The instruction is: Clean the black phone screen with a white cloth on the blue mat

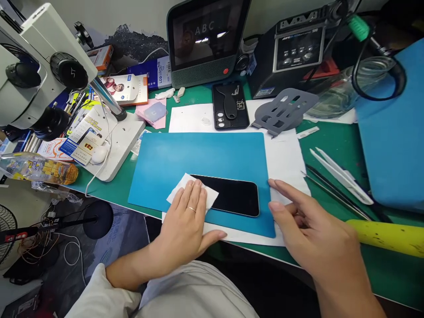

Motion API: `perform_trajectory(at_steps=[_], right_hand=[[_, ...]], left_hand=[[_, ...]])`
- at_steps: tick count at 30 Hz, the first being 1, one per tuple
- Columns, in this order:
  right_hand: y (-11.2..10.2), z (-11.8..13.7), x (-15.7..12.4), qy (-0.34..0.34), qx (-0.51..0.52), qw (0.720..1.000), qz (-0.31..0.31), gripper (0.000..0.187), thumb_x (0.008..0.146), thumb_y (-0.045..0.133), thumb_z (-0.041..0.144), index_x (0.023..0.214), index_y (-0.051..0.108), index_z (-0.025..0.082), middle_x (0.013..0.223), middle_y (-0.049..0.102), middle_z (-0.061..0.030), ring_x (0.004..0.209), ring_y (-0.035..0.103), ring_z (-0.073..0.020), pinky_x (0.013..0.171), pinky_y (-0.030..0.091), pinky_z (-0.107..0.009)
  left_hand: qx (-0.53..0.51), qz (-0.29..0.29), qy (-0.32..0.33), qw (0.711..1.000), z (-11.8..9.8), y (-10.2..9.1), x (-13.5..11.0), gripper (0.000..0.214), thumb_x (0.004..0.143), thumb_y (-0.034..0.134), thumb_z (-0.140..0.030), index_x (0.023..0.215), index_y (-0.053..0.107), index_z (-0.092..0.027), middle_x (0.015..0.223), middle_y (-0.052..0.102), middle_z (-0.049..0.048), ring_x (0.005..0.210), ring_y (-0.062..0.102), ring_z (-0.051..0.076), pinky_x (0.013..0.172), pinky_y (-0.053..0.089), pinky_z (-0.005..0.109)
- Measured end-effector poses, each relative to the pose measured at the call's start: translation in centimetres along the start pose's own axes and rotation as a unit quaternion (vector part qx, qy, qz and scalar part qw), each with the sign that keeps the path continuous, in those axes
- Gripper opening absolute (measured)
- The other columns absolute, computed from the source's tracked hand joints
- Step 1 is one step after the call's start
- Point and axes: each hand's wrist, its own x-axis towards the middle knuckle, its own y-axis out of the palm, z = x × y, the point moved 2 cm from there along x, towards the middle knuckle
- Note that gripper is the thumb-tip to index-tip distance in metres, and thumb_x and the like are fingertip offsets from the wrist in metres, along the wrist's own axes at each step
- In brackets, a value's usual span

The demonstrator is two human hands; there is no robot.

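One phone [236,196], screen up, on the blue mat [202,154], near the edge closest to the person; long axis runs left to right, the right end slightly nearer the person; which end is its top cannot be told. One white tissue [211,198], over the phone's left end. Left hand [185,229]: flat on the tissue, fingers straight and close together, thumb spread away, one ring worn. Right hand [318,234]: thumb and forefinger apart at the mat's right edge, other fingers curled; whether it grips the edge cannot be told. Containers, two: one clear bottle [46,168], lying on its side at far left, yellow label, amber contents [71,175] at its right end; one glass jar [347,84], back right, behind a looped black cable [402,77], contents unclear.
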Motion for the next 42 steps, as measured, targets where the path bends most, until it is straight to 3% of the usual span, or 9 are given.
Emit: perform_trajectory(at_steps=[4,8,10,14,18,23,27,37,42], right_hand=[[0.0,0.0,-0.1,0.009,0.021,0.999,-0.026,0.05,0.103,0.059,0.041,0.148,0.063,0.021,0.105,0.082,-0.0101,0.066,0.07,-0.0179,0.058,0.059,-0.03],[-0.1,0.1,0.2,0.02,0.012,1.0,-0.005,0.045,0.104,0.053,0.041,0.139,0.071,0.019,0.081,0.077,-0.0074,0.069,0.073,-0.0214,0.061,0.061,-0.032],[-0.2,0.2,0.4,0.017,0.02,1.0,0.0,0.045,0.105,0.051,0.041,0.137,0.073,0.018,0.088,0.079,-0.0101,0.078,0.077,-0.0235,0.068,0.064,-0.034],[-0.1,0.3,0.5,-0.013,0.045,0.999,-0.008,0.041,0.107,0.049,0.038,0.137,0.071,0.021,0.119,0.081,-0.0135,0.11,0.078,-0.0285,0.088,0.067,-0.042],[0.1,0.4,0.4,-0.038,0.117,0.992,0.028,0.038,0.108,0.049,0.039,0.137,0.071,0.027,0.138,0.074,-0.0104,0.11,0.078,-0.0254,0.085,0.067,-0.04],[-0.1,0.3,0.7,0.0,0.109,0.992,0.064,0.043,0.11,0.043,0.04,0.139,0.069,0.022,0.097,0.08,-0.0062,0.058,0.065,-0.014,0.06,0.058,-0.031],[-0.2,0.4,0.8,-0.001,0.119,0.992,0.045,0.044,0.11,0.039,0.036,0.141,0.066,0.02,0.077,0.072,-0.0012,0.054,0.06,-0.0137,0.058,0.055,-0.03],[0.1,0.2,0.9,0.026,0.133,0.99,0.038,0.049,0.108,0.039,0.041,0.143,0.066,0.019,0.085,0.076,-0.0052,0.059,0.064,-0.0183,0.067,0.058,-0.036],[0.0,0.2,0.9,0.023,0.166,0.985,0.033,0.049,0.109,0.04,0.04,0.141,0.068,0.017,0.061,0.061,0.0015,0.054,0.059,-0.0166,0.062,0.054,-0.033]], left_hand=[[-0.064,0.016,0.046,0.997,2.8,-0.4,0.8,0.068,0.113,0.035,-0.043,0.167,0.024,-0.003,0.175,0.028,0.0216,0.167,0.018,0.031,0.135,0.026,0.052],[-0.098,0.018,0.093,0.991,4.7,-1.1,-0.6,0.071,0.104,0.04,-0.02,0.171,0.017,-0.009,0.173,0.034,0.0184,0.166,0.023,0.029,0.134,0.029,0.054],[-0.108,0.01,0.108,0.988,5.2,-1.4,-1.4,0.076,0.1,0.04,-0.016,0.172,0.016,-0.012,0.171,0.04,0.0171,0.163,0.031,0.029,0.133,0.032,0.054],[-0.132,-0.027,0.13,0.982,5.5,-1.9,-1.5,0.069,0.099,0.041,-0.012,0.167,0.034,-0.015,0.164,0.052,0.0141,0.158,0.043,0.027,0.131,0.038,0.051],[-0.116,-0.011,0.091,0.989,3.4,-2.1,-0.6,0.053,0.103,0.042,-0.015,0.154,0.052,-0.01,0.161,0.055,0.016,0.157,0.045,0.028,0.131,0.04,0.048],[-0.087,0.012,0.095,0.992,-1.5,-1.0,1.2,0.053,0.11,0.038,-0.028,0.158,0.046,-0.005,0.17,0.041,0.0183,0.162,0.035,0.033,0.129,0.041,0.05],[-0.067,-0.002,0.089,0.994,-4.0,0.5,2.9,0.068,0.113,0.035,-0.053,0.163,0.039,-0.007,0.174,0.032,0.0177,0.164,0.029,0.033,0.131,0.035,0.051],[-0.051,-0.025,0.036,0.998,-5.8,1.0,7.1,0.083,0.112,0.023,-0.064,0.16,0.042,0.0,0.17,0.041,0.0214,0.162,0.034,0.033,0.13,0.036,0.047],[-0.021,-0.031,0.035,0.999,-6.1,0.8,5.4,0.079,0.112,0.026,-0.062,0.161,0.041,-0.001,0.171,0.039,0.019,0.161,0.036,0.032,0.127,0.042,0.047]])
